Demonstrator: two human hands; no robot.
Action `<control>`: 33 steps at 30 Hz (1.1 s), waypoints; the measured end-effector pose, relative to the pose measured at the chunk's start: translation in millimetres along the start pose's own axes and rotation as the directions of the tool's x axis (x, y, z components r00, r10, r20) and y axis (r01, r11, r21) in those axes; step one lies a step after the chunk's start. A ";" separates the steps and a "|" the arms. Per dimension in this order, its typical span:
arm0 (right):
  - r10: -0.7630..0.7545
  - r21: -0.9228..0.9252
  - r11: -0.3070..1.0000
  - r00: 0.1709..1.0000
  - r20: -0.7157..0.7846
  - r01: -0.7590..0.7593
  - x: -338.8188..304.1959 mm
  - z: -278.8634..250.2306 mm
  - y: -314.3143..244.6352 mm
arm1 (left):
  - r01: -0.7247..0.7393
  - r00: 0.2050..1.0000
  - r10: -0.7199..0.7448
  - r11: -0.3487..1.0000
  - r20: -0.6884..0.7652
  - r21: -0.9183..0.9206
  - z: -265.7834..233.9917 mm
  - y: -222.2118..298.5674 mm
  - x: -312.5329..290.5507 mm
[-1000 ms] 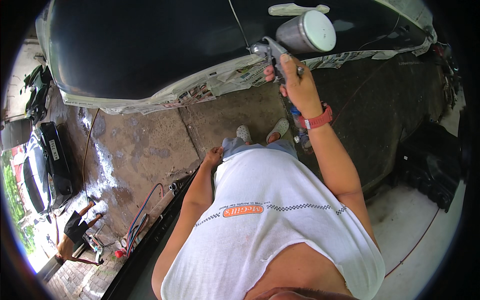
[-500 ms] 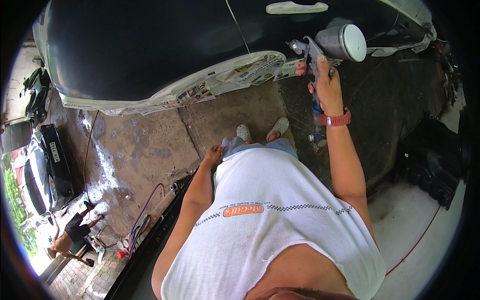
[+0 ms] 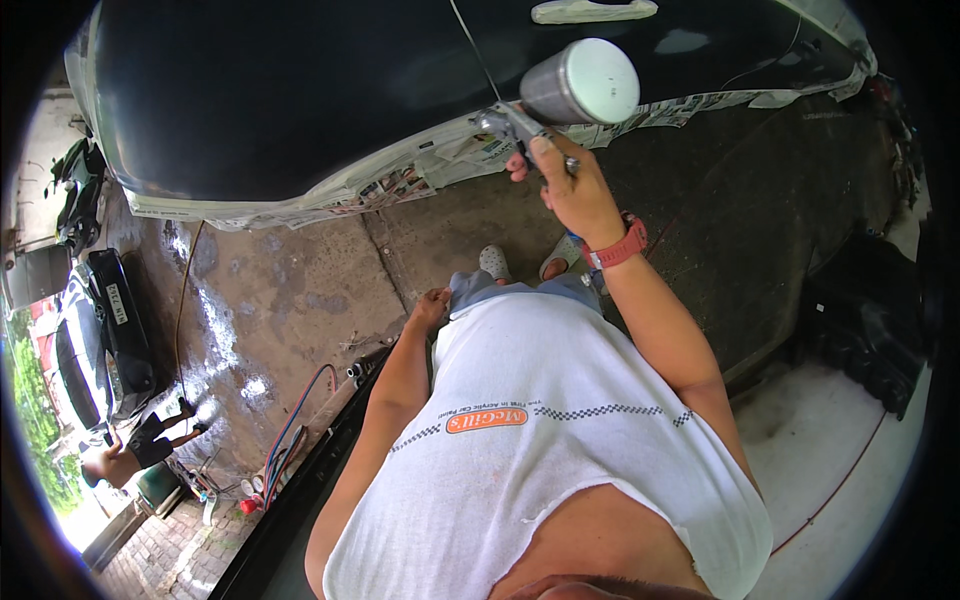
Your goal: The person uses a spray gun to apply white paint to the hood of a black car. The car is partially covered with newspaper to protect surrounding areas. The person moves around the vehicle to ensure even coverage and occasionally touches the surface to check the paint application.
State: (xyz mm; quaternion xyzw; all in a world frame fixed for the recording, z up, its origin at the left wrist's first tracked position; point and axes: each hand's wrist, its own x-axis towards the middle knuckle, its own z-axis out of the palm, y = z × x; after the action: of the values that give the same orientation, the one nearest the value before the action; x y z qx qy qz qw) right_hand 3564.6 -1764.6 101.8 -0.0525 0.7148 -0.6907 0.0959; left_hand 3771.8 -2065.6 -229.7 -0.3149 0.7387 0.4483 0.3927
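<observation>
At far left a crouching person (image 3: 125, 455) works near coloured hoses (image 3: 290, 440) on the wet concrete floor (image 3: 290, 300). The left hand (image 3: 432, 305) hangs at the hip, fingers curled loosely, holding nothing and well apart from the other. To the right, the right hand (image 3: 570, 185), with a red wristband (image 3: 617, 245), is clamped on the grip of a spray gun (image 3: 520, 125), its metal cup (image 3: 580, 85) above the fingers, just beside the black car door (image 3: 300, 90) and its paper masking (image 3: 400, 180).
</observation>
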 end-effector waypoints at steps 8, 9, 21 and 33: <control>-0.046 -0.088 0.995 0.996 0.078 0.053 4.2 12.2 19.9 | -0.007 1.000 0.007 1.000 -0.012 -0.005 -1.7 -1.7 -1.8; -0.027 -0.092 0.995 0.998 0.058 0.032 3.3 8.1 22.2 | -0.007 1.000 0.007 1.000 -0.015 0.001 -1.9 -3.7 -0.3; 0.050 -0.108 0.991 0.966 -0.254 -0.079 -6.6 -65.6 33.5 | -0.004 1.000 0.004 1.000 -0.013 -0.018 -1.2 -22.6 12.5; -0.058 -0.112 0.993 0.988 -0.141 0.043 -13.7 -30.0 46.9 | -0.065 0.998 0.065 0.997 0.002 0.035 -2.1 -17.8 19.9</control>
State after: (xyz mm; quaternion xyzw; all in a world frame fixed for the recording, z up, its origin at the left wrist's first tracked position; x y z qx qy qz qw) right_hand 3574.4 -1730.6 56.7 -0.0257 0.7548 -0.6550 0.0233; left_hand 3775.9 -2076.9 -253.6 -0.2836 0.7561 0.4479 0.3837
